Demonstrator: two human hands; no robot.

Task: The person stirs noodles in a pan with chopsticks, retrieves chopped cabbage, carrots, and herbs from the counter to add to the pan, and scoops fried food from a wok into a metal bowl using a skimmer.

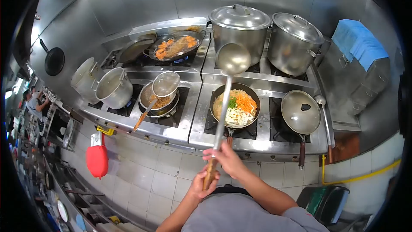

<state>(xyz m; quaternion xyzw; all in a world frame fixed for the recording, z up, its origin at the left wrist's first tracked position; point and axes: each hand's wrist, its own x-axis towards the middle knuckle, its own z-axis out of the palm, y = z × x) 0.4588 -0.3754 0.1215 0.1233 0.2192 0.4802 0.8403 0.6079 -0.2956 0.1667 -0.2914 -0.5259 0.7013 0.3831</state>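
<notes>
A long ladle (233, 59) rises in front of me, its round metal bowl raised in front of the big pots. My left hand (201, 185) is closed around the lower end of its wooden handle. Higher up, my right hand (229, 161) has its fingers around the place where wood meets the metal shaft. Behind the shaft, a frying pan (258, 111) on the stove holds shredded orange vegetable, chopped greens, white pieces and what look like pale noodles. The shaft hides part of that pan.
Lidded stockpots (240, 32) stand at the back. A wok (176, 45) holds orange pieces in bubbling oil. At left are tall pots (115, 88) and a strainer (166, 84) over a pan. To the right sit a lidded pan (296, 118) and another ladle (325, 116).
</notes>
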